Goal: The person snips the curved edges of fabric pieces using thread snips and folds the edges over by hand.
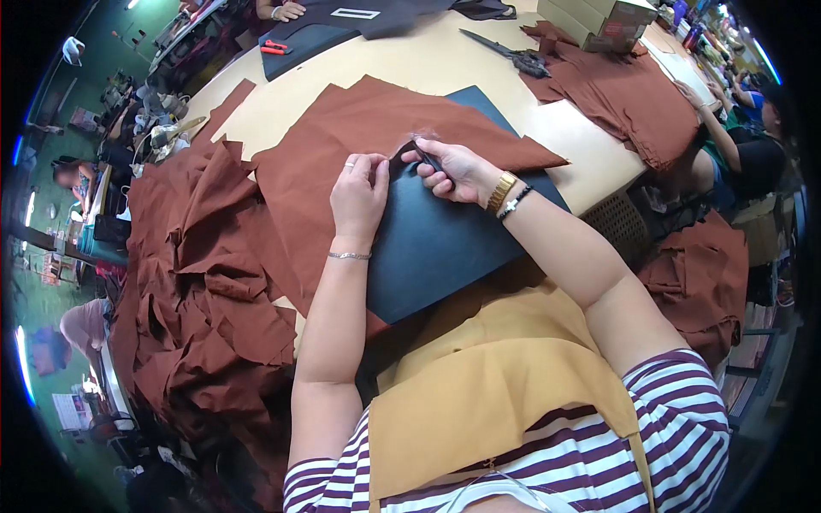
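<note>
A rust-brown cloth piece (342, 128) lies spread over a dark blue-black board (453, 244) on the table in front of me. My left hand (359, 186) is closed in a pinch at the cloth's near edge, beside the board's middle. Just to its right, my right hand (455, 171) is wrapped round a small dark tool (430, 160), mostly hidden by the fingers. The tool's working end is close to the left fingertips and looks blurred, so its exact kind is unclear.
Crumpled rust-brown cloth (201, 282) hangs over the table's left side. Large black-handled scissors (513, 56), a cardboard box (594, 21) and stacked brown cloth (629, 94) lie at the back right. A red cutter (275, 48) rests at the back left. A co-worker (744, 137) sits at right.
</note>
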Motion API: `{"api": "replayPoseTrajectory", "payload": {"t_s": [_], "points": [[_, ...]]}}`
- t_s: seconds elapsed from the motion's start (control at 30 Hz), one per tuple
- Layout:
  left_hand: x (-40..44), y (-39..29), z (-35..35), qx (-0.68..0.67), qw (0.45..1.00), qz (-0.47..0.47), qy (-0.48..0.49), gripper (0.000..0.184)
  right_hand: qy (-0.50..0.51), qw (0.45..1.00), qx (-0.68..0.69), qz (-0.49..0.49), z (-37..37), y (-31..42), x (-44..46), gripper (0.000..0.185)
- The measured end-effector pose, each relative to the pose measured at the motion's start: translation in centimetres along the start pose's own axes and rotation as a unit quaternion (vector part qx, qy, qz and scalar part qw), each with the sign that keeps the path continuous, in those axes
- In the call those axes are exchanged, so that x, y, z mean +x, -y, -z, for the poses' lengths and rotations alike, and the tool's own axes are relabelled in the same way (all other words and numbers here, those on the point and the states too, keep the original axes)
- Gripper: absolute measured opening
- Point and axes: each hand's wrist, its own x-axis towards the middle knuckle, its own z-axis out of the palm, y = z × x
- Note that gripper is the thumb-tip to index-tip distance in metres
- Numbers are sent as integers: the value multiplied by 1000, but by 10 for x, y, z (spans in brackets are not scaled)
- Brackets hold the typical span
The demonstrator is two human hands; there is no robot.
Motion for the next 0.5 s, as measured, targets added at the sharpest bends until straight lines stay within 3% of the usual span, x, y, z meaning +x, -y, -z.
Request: {"api": "replayPoseTrajectory", "payload": {"t_s": [0.17, 0.27, 0.33, 0.4, 0.47, 0.5], "points": [[0, -1, 2, 17, 999, 23, 31, 15, -4, 1000, 11, 16, 1, -5, 2, 29], [1, -1, 11, -29, 990, 85, 111, 19, -44, 983, -115, 133, -11, -5, -42, 30], [2, -4, 33, -156, 955, 151, 203, 29, -117, 906, -275, 299, 8, 14, -69, 34], [8, -4, 65, -197, 900, 216, 323, 32, -219, 781, -396, 430, 48, 43, -75, 38], [19, -2, 92, -35, 931, 61, 358, 38, -330, 698, -563, 296, 106, 83, -89, 40], [18, 9, 99, 88, 938, -84, 325, 54, -341, 661, -619, 251, 129, 92, -95, 40]]}}
